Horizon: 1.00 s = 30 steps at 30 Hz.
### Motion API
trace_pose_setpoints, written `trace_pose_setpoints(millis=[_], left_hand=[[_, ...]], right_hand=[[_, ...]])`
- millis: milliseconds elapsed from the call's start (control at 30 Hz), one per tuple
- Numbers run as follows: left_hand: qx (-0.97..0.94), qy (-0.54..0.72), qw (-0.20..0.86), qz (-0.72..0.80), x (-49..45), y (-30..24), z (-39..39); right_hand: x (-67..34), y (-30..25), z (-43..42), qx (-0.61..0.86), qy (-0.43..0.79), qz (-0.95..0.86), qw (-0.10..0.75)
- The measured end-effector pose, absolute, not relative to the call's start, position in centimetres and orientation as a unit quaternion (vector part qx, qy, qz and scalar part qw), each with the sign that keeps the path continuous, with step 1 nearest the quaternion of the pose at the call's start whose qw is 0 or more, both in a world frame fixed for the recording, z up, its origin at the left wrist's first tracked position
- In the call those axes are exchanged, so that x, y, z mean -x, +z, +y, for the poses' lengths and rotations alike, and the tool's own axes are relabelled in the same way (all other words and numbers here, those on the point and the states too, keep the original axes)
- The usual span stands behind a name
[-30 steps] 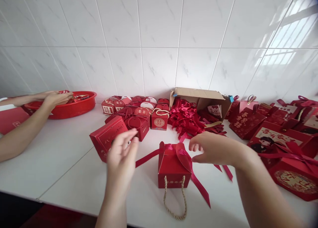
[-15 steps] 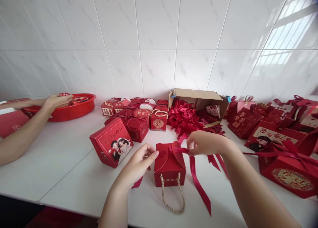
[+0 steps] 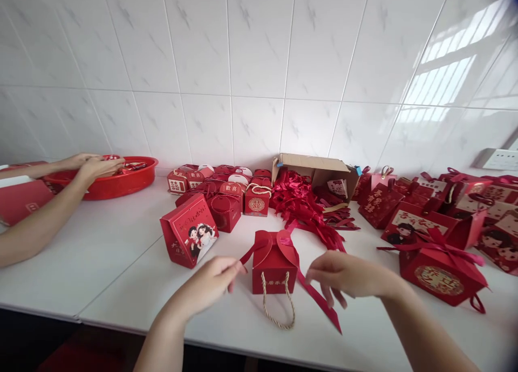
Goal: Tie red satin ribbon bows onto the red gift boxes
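Observation:
A small red gift box point(image 3: 274, 277) stands upright on the table between my hands, its curved top flaps closed and a twisted rope handle point(image 3: 279, 324) hanging down its front. A red ribbon point(image 3: 248, 254) passes through the top flaps. Left of the box, the fingers of my left hand point(image 3: 216, 283) are pinched at one end of this ribbon, which runs behind them. Its other tail slants down to the table on the right. My right hand point(image 3: 343, 275) hovers beside that tail, fingers loosely curled and apart, holding nothing.
A red box with a printed couple point(image 3: 190, 231) stands to the left, with several small red boxes point(image 3: 224, 212) behind. Ribbons spill from a cardboard carton point(image 3: 319, 164). Finished-looking boxes point(image 3: 441, 277) crowd the right. Another person's hands point(image 3: 95, 167) reach into a red basin point(image 3: 121, 186).
My right hand has let go of the ribbon and moved down and right. My left hand has drawn away from the box, lower and left. The view has shifted slightly.

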<state>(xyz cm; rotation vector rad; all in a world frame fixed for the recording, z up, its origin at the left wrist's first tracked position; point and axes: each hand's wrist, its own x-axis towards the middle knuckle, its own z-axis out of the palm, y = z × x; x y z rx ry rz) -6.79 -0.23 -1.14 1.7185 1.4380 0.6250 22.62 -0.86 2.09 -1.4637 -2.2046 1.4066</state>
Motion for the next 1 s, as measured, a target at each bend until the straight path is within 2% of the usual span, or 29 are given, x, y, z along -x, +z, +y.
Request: trace_pose_setpoints(millis=[67,167,367,500,600,767,900,1000], left_hand=[[-0.692,0.181,0.430,0.551,6.4,-1.3,-1.2],[-0.677,0.173,0.407,0.588,5.8,-2.1,-1.4],[-0.607,0.344,0.408,0.588,4.8,-2.6,-0.1],[-0.565,0.453,0.414,0.553,2.8,-2.3,0.2],[-0.557,0.498,0.447,0.492,1.6,-2.6,0.5],[-0.548,0.484,0.535,0.423,1.9,-3.7,-0.1],[-0.544,0.463,0.581,0.390,2.7,-3.7,-1.1],[-0.542,0.452,0.599,0.379,2.7,-3.2,-1.5]], right_hand=[[-21.7,0.2,-1.4,0.481,0.535,-0.690,0.079],[-20.5,-2.6,-1.0,0.510,0.568,-0.633,0.128],[-19.6,-4.8,1.1,0.538,0.483,-0.573,0.386],[-18.3,-4.8,1.5,0.499,0.476,-0.548,0.474],[-17.2,-5.1,0.7,0.471,0.537,-0.487,0.502],[-17.2,-5.8,-1.4,0.461,0.612,-0.367,0.528],[-18.1,-5.5,-1.9,0.316,0.787,-0.230,0.477],[-18.4,-4.9,-1.6,0.257,0.816,-0.133,0.501]])
